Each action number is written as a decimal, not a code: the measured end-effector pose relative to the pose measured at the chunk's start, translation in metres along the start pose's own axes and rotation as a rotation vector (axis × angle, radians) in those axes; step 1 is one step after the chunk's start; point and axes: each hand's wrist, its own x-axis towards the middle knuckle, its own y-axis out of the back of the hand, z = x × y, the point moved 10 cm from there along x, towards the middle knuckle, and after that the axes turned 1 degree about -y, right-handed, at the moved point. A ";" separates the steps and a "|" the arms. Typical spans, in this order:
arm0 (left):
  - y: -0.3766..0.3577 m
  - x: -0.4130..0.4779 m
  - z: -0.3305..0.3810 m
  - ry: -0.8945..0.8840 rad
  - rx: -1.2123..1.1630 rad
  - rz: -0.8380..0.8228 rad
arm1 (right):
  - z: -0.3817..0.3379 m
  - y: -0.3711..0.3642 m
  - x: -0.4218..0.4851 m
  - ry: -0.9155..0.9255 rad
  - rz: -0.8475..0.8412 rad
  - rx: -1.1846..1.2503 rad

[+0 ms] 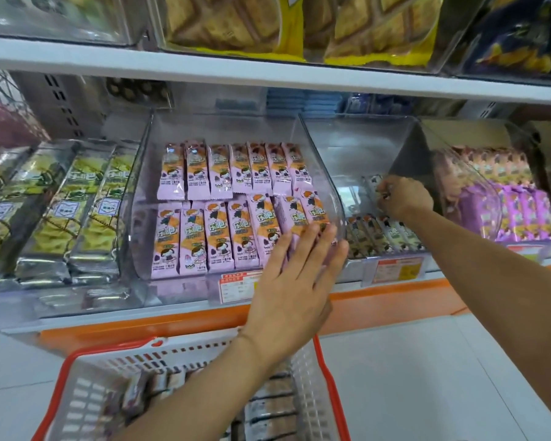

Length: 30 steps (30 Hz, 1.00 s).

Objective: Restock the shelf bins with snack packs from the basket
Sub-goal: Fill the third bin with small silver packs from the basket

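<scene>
Left hand [295, 275] spread flat on clear bin [320, 160]; right hand [403, 198] beside it pinches white snack pack [372, 182], probably light, slick, crushable; take by crimped end.

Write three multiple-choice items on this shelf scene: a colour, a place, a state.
1. The basket rim is: A red; B blue; C green.
2. The right hand is: A in the basket; B in the clear bin right of the pink packs; C on the top shelf.
3. The left hand is: A fisted; B gripping a pack; C flat, fingers straight.
Key: A, the rim shows red; B, it grips a white pack there; C, it rests against the pink packs' bin front.
</scene>
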 end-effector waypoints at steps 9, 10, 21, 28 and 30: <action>-0.001 -0.002 -0.001 0.002 0.024 -0.048 | 0.003 0.016 -0.023 0.059 -0.078 0.017; -0.001 -0.002 -0.002 0.004 0.028 -0.061 | 0.004 0.021 -0.027 0.056 -0.060 0.040; 0.017 -0.024 0.002 0.027 0.031 -0.072 | -0.047 0.091 -0.135 0.343 0.193 0.479; 0.020 -0.088 -0.013 0.078 -0.154 0.057 | -0.102 0.101 -0.239 0.554 0.188 0.739; 0.011 -0.111 -0.019 0.092 -0.202 0.015 | -0.120 0.079 -0.267 0.611 0.131 0.769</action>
